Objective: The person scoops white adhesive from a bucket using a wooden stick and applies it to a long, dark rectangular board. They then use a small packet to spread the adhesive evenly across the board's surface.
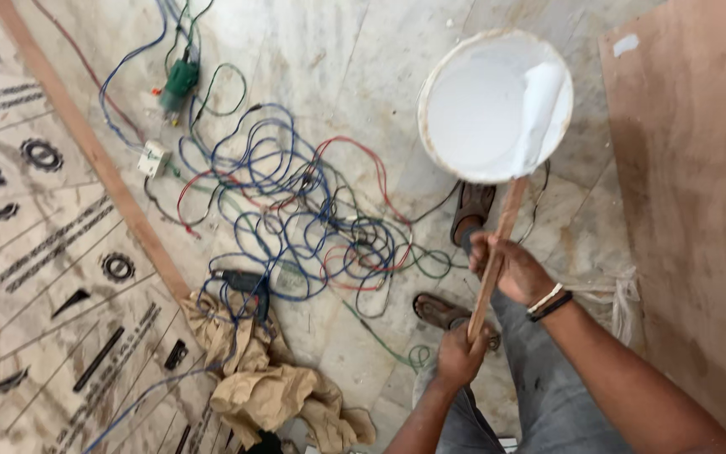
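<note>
On the marble floor, seen from above:
Bucket: one round white plastic bucket of white paint (476, 105) stood at upper right, its rim near the plywood sheet (699, 210) on the right edge.
Stick: one long wooden stirring stick (497, 244) slanted down from the paint, its coated end inside the bucket.
Left hand: left hand (460, 353) was closed around the stick's lower end.
Right hand: right hand (514, 267) gripped the stick higher up; two bands at the wrist.
Sandals: two brown sandals (472, 208), one just below the bucket.
Left side: tangled blue, red and green wires (296, 202), one crumpled tan cloth (270, 378), one long wooden batten (94, 151).
Open room: a bare strip lay between bucket and plywood.
</note>
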